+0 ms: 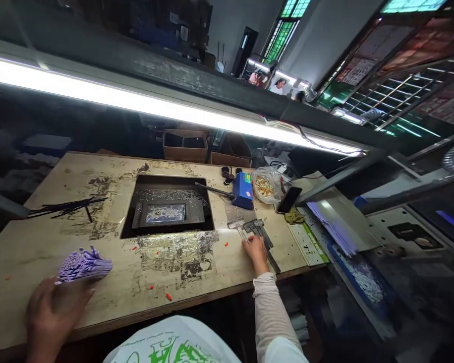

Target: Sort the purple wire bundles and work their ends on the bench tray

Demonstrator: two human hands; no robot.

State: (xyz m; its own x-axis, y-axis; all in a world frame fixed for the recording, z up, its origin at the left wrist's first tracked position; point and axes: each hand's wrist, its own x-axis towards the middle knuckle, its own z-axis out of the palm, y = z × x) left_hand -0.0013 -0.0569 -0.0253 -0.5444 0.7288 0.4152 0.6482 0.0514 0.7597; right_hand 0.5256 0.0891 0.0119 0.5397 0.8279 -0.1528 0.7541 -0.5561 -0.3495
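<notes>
L hand (55, 310) is at the near end of a bundle of thin purple sticks (83, 265), front L of the worktable (117, 290). Its fingers curve partway round, but blur hides whether they're closed on it; can't tell how firm.

R hand (255, 249) is approx. at the table's front R, fingers drawn close together, tips at the lower end of a pale metal caliper-like tool (242, 232). Can't tell if it's pinched or just touched. A dark caliper-like tool (264, 235) lies just beside, partly behind the hand.

Blue box (243, 190) w/ a green-yellow label + small pale sticker, print too small to read. Next to it, a clear bag (267, 185) of small gold-coloured pcs, then a dark phone-like slab (288, 199), tilted. Green-white sheet (307, 243) at table's R side, text illegible.

White cloth (174, 343) at bottom has lg. green letters, cut off, poss. an "A"; smaller line above unreadable. Dark rods (66, 205) lie far L; tray (166, 214) sits in the table's rectangular opening.
</notes>
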